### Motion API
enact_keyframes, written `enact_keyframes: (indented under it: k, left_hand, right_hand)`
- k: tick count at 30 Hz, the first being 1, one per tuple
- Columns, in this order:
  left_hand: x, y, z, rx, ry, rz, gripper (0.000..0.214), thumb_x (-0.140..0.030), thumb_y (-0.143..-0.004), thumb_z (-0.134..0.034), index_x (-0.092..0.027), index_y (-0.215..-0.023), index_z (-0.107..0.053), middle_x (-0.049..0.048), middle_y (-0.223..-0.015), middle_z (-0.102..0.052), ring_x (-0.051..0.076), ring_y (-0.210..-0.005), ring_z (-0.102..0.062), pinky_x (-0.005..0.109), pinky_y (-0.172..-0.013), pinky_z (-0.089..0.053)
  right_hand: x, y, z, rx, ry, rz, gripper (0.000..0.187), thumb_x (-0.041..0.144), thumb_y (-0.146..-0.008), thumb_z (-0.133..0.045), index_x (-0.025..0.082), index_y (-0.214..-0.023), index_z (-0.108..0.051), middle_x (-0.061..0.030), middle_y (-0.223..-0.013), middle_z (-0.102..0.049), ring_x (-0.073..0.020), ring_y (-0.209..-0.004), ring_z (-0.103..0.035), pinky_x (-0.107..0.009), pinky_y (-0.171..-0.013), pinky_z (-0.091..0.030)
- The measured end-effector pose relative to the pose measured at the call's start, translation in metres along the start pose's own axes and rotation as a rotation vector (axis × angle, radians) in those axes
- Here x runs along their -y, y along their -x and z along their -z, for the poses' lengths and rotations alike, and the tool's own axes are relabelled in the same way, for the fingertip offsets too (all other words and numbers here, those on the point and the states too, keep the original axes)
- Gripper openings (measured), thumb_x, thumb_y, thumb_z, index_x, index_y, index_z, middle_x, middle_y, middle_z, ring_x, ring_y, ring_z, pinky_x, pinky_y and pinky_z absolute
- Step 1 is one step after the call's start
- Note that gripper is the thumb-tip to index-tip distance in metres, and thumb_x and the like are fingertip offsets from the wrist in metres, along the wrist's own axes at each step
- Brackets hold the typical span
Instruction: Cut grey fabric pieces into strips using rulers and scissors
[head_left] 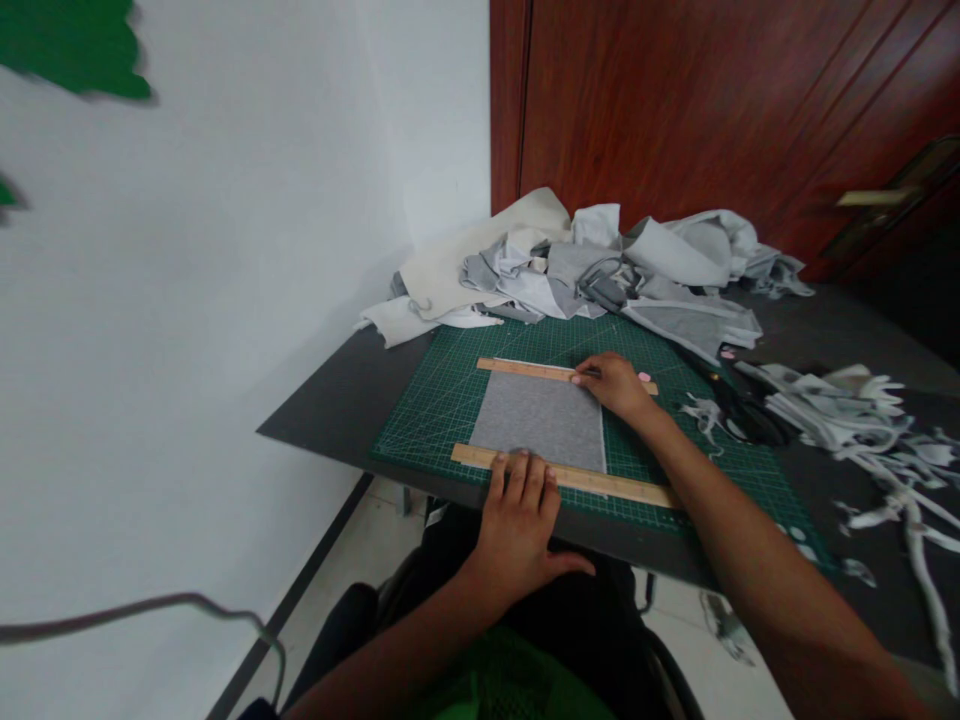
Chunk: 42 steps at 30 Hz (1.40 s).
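Note:
A grey piece of fabric (541, 415) lies flat on a green cutting mat (420, 410). One wooden ruler (517, 369) runs along its far edge, and a second wooden ruler (600, 483) along its near edge. My left hand (519, 520) presses the near ruler with flat fingers, thumb stretched out to the right. At the far ruler my right hand (611, 382) has its fingertips pinched together near the fabric's far right corner. Whatever may be between those fingertips is too small to make out. A small pink piece (643, 377) shows beside that hand.
Heaped grey and white fabric (592, 265) covers the back of the dark table (322, 400). Black-handled scissors (750, 415) lie to the right, beside piled fabric strips (847, 410). A white wall (225, 200) stands left, a wooden door (675, 100) behind.

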<state>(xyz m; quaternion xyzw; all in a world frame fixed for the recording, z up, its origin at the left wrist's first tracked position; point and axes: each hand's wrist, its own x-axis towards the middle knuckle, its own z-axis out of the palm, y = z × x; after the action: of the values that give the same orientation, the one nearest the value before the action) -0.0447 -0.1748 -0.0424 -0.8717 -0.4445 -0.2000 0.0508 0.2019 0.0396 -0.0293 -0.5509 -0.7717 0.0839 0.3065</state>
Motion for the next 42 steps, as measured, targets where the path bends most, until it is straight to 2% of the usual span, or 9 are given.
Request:
enact_keyframes:
  k: [3, 6, 8, 10, 13, 21, 26, 33, 42]
  left_hand:
    - [0.003, -0.005, 0.003, -0.043, 0.035, 0.004, 0.11, -0.098, -0.068, -0.046, -0.009, -0.13, -0.063, 0.0217, -0.141, -0.06, 0.042, -0.137, -0.048, 0.06, -0.121, -0.026]
    - [0.006, -0.017, 0.012, -0.061, 0.067, 0.022, 0.09, -0.091, -0.074, -0.052, -0.012, -0.113, -0.071, 0.0176, -0.129, -0.067, 0.037, -0.126, -0.056, 0.055, -0.112, -0.04]
    - [0.008, -0.029, 0.019, -0.03, 0.092, 0.048, 0.066, -0.079, -0.083, -0.059, -0.016, -0.097, -0.073, 0.0128, -0.113, -0.071, 0.032, -0.112, -0.061, 0.048, -0.098, -0.05]
    - [0.011, -0.043, 0.024, 0.015, 0.103, 0.056, 0.038, -0.054, -0.094, -0.064, -0.018, -0.084, -0.072, 0.0074, -0.094, -0.071, 0.026, -0.097, -0.063, 0.04, -0.084, -0.052]
    - [0.014, -0.058, 0.025, 0.025, 0.097, 0.015, 0.024, -0.031, -0.096, -0.068, -0.017, -0.077, -0.07, 0.0045, -0.08, -0.068, 0.023, -0.087, -0.062, 0.036, -0.076, -0.05]
    - [0.014, -0.052, 0.018, -0.016, 0.104, -0.003, 0.017, -0.023, -0.095, -0.069, -0.018, -0.078, -0.07, 0.0039, -0.083, -0.067, 0.022, -0.087, -0.061, 0.037, -0.076, -0.051]
    - [0.014, -0.05, 0.015, -0.018, 0.115, -0.006, 0.016, -0.024, -0.095, -0.069, -0.019, -0.08, -0.071, 0.0036, -0.082, -0.067, 0.022, -0.087, -0.062, 0.036, -0.075, -0.051]
    - [0.014, -0.05, 0.014, -0.035, 0.121, -0.002, 0.016, -0.024, -0.093, -0.071, -0.018, -0.079, -0.071, 0.0031, -0.081, -0.068, 0.023, -0.087, -0.062, 0.036, -0.076, -0.052]
    - [0.013, -0.05, 0.015, -0.011, 0.123, 0.004, 0.015, -0.025, -0.093, -0.072, -0.018, -0.08, -0.07, 0.0034, -0.084, -0.068, 0.022, -0.087, -0.062, 0.037, -0.077, -0.052]
  right_hand:
    - [0.001, 0.002, -0.004, -0.079, 0.014, 0.006, 0.012, 0.026, -0.082, -0.076, 0.021, -0.092, -0.08, -0.0109, -0.1, -0.072, -0.0286, -0.104, -0.063, -0.041, -0.095, -0.047]
    - [0.004, 0.005, -0.005, -0.083, 0.018, 0.008, 0.009, 0.026, -0.085, -0.073, 0.023, -0.089, -0.08, -0.0114, -0.106, -0.069, -0.0291, -0.109, -0.061, -0.043, -0.098, -0.046]
    - [0.006, 0.007, -0.005, -0.079, 0.034, 0.007, 0.011, 0.027, -0.087, -0.071, 0.023, -0.088, -0.081, -0.0115, -0.106, -0.068, -0.029, -0.108, -0.061, -0.043, -0.098, -0.046]
    - [0.01, 0.008, -0.005, -0.085, 0.06, 0.001, 0.012, 0.028, -0.088, -0.07, 0.022, -0.089, -0.081, -0.0119, -0.106, -0.068, -0.0288, -0.106, -0.062, -0.042, -0.096, -0.047]
    - [0.015, 0.009, -0.003, -0.084, 0.088, -0.019, 0.013, 0.029, -0.089, -0.069, 0.022, -0.087, -0.08, -0.0117, -0.105, -0.068, -0.0277, -0.102, -0.063, -0.04, -0.092, -0.049]
    - [0.024, 0.01, -0.004, -0.086, 0.159, -0.064, 0.016, 0.031, -0.092, -0.067, 0.023, -0.087, -0.08, -0.0117, -0.109, -0.071, -0.0276, -0.102, -0.065, -0.039, -0.091, -0.049]
    - [0.023, 0.011, -0.006, -0.106, 0.145, -0.058, 0.015, 0.034, -0.092, -0.068, 0.026, -0.086, -0.08, -0.0097, -0.1, -0.073, -0.0277, -0.098, -0.065, -0.04, -0.089, -0.049]
    - [0.027, 0.01, -0.003, -0.108, 0.129, -0.1, 0.018, 0.034, -0.091, -0.069, 0.023, -0.082, -0.079, -0.0103, -0.1, -0.073, -0.0276, -0.098, -0.066, -0.04, -0.089, -0.049]
    - [0.02, 0.011, -0.008, -0.08, 0.149, -0.055, 0.019, 0.032, -0.094, -0.065, 0.024, -0.093, -0.081, -0.0136, -0.114, -0.072, -0.0308, -0.115, -0.062, -0.044, -0.096, -0.048]
